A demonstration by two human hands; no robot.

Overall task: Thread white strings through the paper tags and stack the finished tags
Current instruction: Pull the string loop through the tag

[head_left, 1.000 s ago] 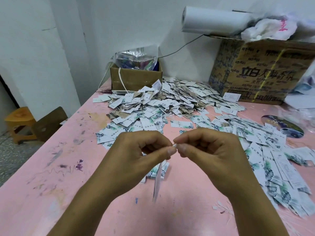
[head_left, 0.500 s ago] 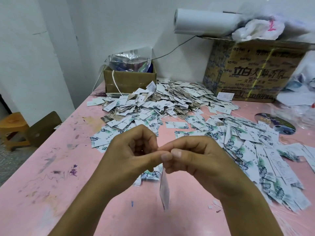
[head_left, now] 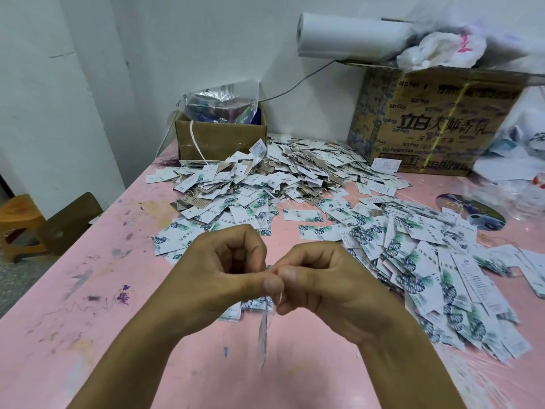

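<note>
Both hands meet over the near middle of the paint-marked pink worktop [head_left: 88,320], thumbs touching tip to tip. The left hand [head_left: 218,278] has its fingers curled in, and its grip is clamped between thumb and forefinger on the top end of a narrow white paper tag [head_left: 262,335]. The tag hangs edge-on below the thumbs, clear of the worktop and blurred. The right hand [head_left: 321,287] is curled the same way, its grip pinched on a thin white string [head_left: 279,301] that shows as a short pale strand just under its thumb, beside the tag's upper end. The fingertips hide whether the string passes through the tag.

Beneath the left hand a low stack of tags [head_left: 233,312] lies flat on the worktop. A spread of leaf-printed paper tags [head_left: 413,255] covers the right side, running from the middle to the near right. Farther off, a loose heap of white paper tags [head_left: 295,172] with strings among them lies against a small brown cardboard box [head_left: 218,140] on the far left. A large printed cardboard carton [head_left: 427,122] stands on the far right, with a white paper roll [head_left: 348,35] and a crumpled white plastic bag [head_left: 442,51] on top of it. A round printed disc [head_left: 472,211] lies on the right, just beyond the leaf-printed tags. A wooden stool [head_left: 17,219] stands on the floor to the left.
</note>
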